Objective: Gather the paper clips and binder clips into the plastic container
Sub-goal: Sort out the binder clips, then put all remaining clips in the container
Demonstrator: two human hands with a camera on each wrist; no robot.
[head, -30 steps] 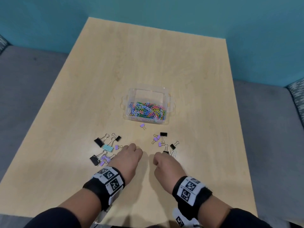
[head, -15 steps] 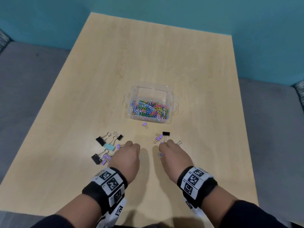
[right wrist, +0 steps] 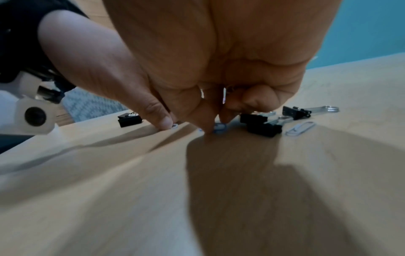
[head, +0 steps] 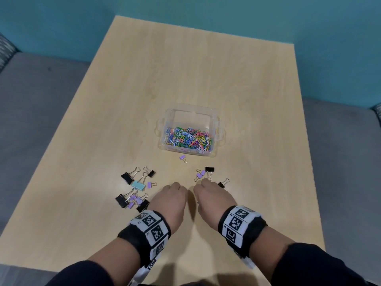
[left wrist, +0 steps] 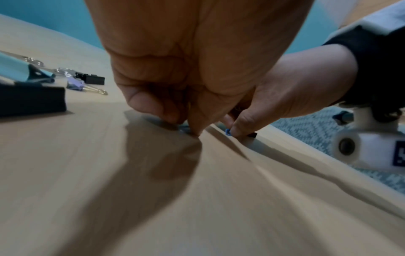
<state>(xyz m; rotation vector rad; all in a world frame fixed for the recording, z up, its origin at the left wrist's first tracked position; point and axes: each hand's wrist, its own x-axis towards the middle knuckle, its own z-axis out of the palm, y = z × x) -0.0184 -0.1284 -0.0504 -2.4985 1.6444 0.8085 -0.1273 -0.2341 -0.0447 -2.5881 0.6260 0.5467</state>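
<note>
The clear plastic container (head: 214, 122) sits mid-table, holding a heap of coloured paper clips (head: 188, 139). Binder clips lie in two groups: black, teal and lilac ones (head: 135, 185) on the left, black and lilac ones (head: 209, 170) on the right. One lilac clip (head: 183, 157) lies just in front of the container. My left hand (head: 175, 185) (left wrist: 188, 129) has its fingers curled, their tips pinching a pale blue paper clip (left wrist: 183, 128) on the table. My right hand (head: 204, 182) (right wrist: 215, 127) pinches a blue paper clip (right wrist: 220, 127), with metal glinting inside its curled fingers.
A white paper clip (right wrist: 300, 128) and black binder clips (right wrist: 262, 125) lie just right of my right fingertips. The wooden table (head: 185, 69) stands on grey carpet against a teal wall, its right edge (head: 309, 182) close to the right clip group.
My right hand has reached forward to the right clip group and drawn in beside my left hand. The left hand has edged forward; both fingertips now touch the table.
</note>
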